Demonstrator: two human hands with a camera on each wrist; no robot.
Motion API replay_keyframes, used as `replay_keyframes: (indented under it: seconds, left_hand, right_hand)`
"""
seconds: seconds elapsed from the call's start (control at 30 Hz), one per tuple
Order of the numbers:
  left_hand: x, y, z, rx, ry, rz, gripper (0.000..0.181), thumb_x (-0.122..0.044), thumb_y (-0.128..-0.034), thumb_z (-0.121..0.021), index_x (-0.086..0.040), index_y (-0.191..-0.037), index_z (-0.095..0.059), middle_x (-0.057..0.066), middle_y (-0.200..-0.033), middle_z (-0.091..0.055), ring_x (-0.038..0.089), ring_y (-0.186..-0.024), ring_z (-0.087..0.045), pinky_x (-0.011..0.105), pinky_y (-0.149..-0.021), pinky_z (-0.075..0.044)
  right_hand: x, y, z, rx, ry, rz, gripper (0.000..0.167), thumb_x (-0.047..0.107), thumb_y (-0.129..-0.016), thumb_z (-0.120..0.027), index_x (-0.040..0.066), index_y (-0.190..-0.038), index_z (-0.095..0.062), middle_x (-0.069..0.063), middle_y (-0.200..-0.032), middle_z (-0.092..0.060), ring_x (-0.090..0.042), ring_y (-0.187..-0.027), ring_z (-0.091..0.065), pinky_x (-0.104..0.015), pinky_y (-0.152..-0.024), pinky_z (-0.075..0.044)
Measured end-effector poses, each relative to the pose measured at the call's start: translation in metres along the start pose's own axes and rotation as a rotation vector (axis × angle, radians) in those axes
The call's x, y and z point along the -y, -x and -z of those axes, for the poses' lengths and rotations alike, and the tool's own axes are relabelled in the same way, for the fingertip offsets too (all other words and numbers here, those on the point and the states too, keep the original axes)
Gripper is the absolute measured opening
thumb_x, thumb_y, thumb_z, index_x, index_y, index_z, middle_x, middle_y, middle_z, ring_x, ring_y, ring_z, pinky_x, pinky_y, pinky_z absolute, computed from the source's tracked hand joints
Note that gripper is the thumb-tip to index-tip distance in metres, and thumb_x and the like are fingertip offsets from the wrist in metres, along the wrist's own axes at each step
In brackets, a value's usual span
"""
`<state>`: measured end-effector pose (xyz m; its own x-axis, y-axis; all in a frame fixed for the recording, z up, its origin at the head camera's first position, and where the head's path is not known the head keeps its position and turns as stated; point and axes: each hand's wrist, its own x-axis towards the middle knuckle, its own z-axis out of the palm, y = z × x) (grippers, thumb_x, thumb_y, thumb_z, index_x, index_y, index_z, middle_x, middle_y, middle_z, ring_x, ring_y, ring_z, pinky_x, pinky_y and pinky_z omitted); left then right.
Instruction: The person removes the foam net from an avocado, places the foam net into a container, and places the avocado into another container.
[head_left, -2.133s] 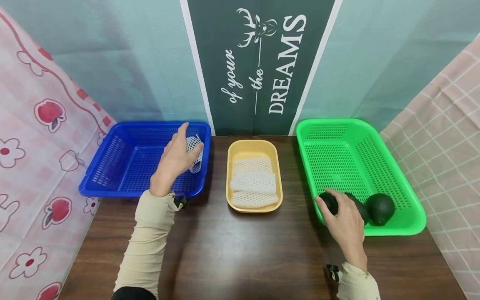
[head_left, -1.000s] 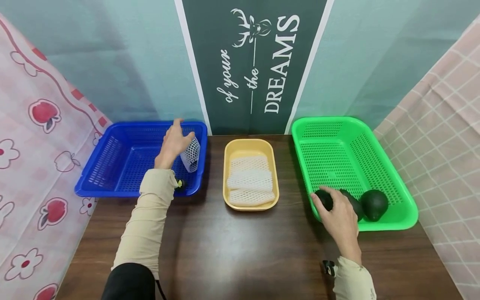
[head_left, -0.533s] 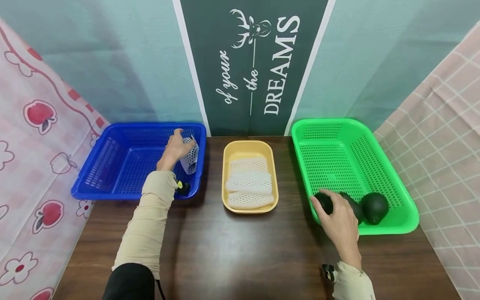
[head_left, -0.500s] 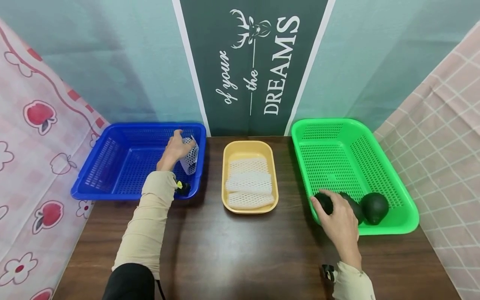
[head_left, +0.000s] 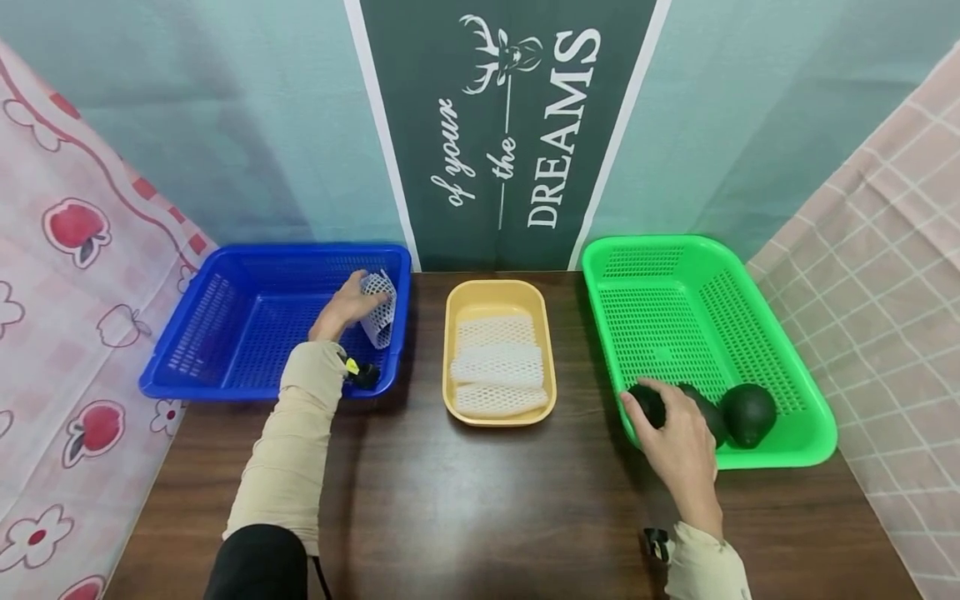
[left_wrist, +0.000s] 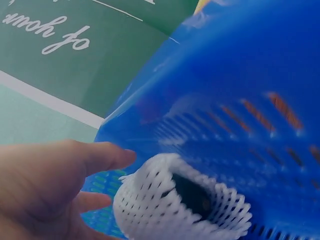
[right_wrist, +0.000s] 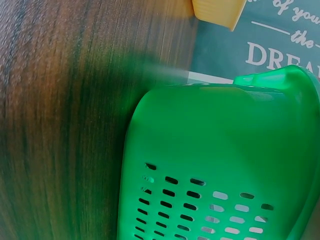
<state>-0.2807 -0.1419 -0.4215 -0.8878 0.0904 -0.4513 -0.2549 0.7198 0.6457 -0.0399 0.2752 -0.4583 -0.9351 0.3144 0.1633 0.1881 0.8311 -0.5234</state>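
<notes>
In the head view my left hand (head_left: 347, 308) is over the right end of the blue basket (head_left: 258, 333), beside an avocado in a white foam net (head_left: 381, 308). In the left wrist view, dark skin shows through the open end of that foam net (left_wrist: 145, 205); the thumb stands apart from it and the fingers are loosely spread. My right hand (head_left: 682, 442) grips a dark avocado (head_left: 649, 405) in the near left corner of the green basket (head_left: 660, 312), thumb on one side and fingers on the other. Only the basket's outer wall (right_wrist: 215, 130) shows in the right wrist view.
Between the baskets stands a yellow tray (head_left: 498, 292) with several white foam nets (head_left: 498, 364). Two more dark avocados, one partly behind the right hand and one uncovered (head_left: 748, 415), lie in the green basket. Curtains line the back and sides of the wooden table (head_left: 450, 508).
My left hand has drawn back slightly down and left from the netted avocado, which settled against the blue basket's right end. The right hand has stayed on its avocado.
</notes>
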Motion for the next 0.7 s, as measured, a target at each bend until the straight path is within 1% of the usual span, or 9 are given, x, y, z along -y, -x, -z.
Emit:
replay_keyframes:
  seconds: [0.03, 0.1, 0.23, 0.33, 0.4, 0.5, 0.6, 0.7]
  left_hand:
    - [-0.002, 0.0, 0.001, 0.006, -0.006, -0.007, 0.079, -0.033, -0.1005, -0.049, -0.01, -0.16, -0.001, 0.025, -0.163, -0.016, 0.046, -0.146, -0.027, 0.06, -0.113, -0.033]
    - [-0.004, 0.001, 0.005, -0.002, -0.027, -0.006, 0.08, -0.034, -0.1003, -0.05, -0.011, -0.16, -0.002, 0.025, -0.163, -0.016, 0.047, -0.147, -0.023, 0.061, -0.115, -0.03]
    - [-0.007, 0.005, 0.012, -0.072, -0.103, 0.002, 0.079, -0.034, -0.1, -0.051, -0.01, -0.16, -0.005, 0.026, -0.163, -0.017, 0.049, -0.148, -0.018, 0.064, -0.117, -0.022]
    - [-0.009, 0.006, 0.015, -0.123, -0.168, 0.0, 0.077, -0.034, -0.1, -0.051, -0.008, -0.159, -0.009, 0.028, -0.161, -0.02, 0.051, -0.147, -0.019, 0.065, -0.116, -0.022]
    - [-0.01, 0.006, 0.014, -0.133, -0.207, -0.01, 0.075, -0.033, -0.1003, -0.05, -0.007, -0.159, -0.01, 0.029, -0.16, -0.023, 0.053, -0.145, -0.021, 0.065, -0.115, -0.023]
    - [-0.011, 0.005, 0.012, -0.102, -0.213, -0.011, 0.075, -0.033, -0.1007, -0.049, -0.007, -0.159, -0.009, 0.029, -0.159, -0.023, 0.052, -0.146, -0.021, 0.064, -0.116, -0.023]
    - [-0.008, 0.004, 0.008, -0.031, -0.146, 0.002, 0.078, -0.032, -0.1006, -0.049, -0.009, -0.16, -0.004, 0.027, -0.161, -0.019, 0.049, -0.147, -0.021, 0.063, -0.116, -0.025]
    - [-0.001, 0.001, 0.004, 0.041, -0.057, 0.025, 0.08, -0.032, -0.1009, -0.049, -0.011, -0.16, 0.001, 0.026, -0.163, -0.015, 0.048, -0.146, -0.026, 0.062, -0.113, -0.033]
  right_hand:
    - [0.0, 0.0, 0.001, 0.002, -0.002, -0.007, 0.05, 0.048, -0.095, -0.061, 0.014, -0.131, -0.063, -0.019, -0.135, -0.06, -0.044, -0.119, -0.055, -0.063, -0.075, -0.048]
    - [-0.001, 0.0, 0.002, 0.003, -0.003, -0.021, 0.05, 0.049, -0.095, -0.06, 0.015, -0.131, -0.063, -0.019, -0.135, -0.06, -0.044, -0.12, -0.055, -0.063, -0.077, -0.048]
    - [-0.002, 0.0, 0.002, -0.007, -0.006, -0.019, 0.05, 0.048, -0.095, -0.061, 0.014, -0.131, -0.063, -0.019, -0.134, -0.06, -0.044, -0.119, -0.055, -0.063, -0.076, -0.048]
    - [-0.003, 0.0, 0.001, -0.005, -0.009, -0.015, 0.05, 0.048, -0.095, -0.061, 0.014, -0.131, -0.063, -0.02, -0.135, -0.06, -0.044, -0.12, -0.055, -0.063, -0.077, -0.048]
    - [-0.003, 0.0, 0.001, -0.005, -0.009, -0.019, 0.05, 0.048, -0.094, -0.062, 0.014, -0.131, -0.063, -0.02, -0.135, -0.06, -0.044, -0.12, -0.055, -0.063, -0.077, -0.048]
    - [-0.003, -0.001, 0.001, -0.003, -0.01, -0.021, 0.049, 0.047, -0.094, -0.062, 0.014, -0.131, -0.063, -0.02, -0.135, -0.06, -0.044, -0.12, -0.055, -0.063, -0.077, -0.047]
    - [-0.002, -0.002, 0.0, -0.004, -0.011, -0.011, 0.049, 0.047, -0.095, -0.062, 0.013, -0.13, -0.063, -0.02, -0.134, -0.061, -0.044, -0.119, -0.055, -0.063, -0.077, -0.048]
    - [-0.001, -0.003, -0.002, -0.005, -0.012, 0.006, 0.049, 0.047, -0.095, -0.062, 0.013, -0.13, -0.064, -0.02, -0.133, -0.062, -0.044, -0.117, -0.056, -0.063, -0.076, -0.048]
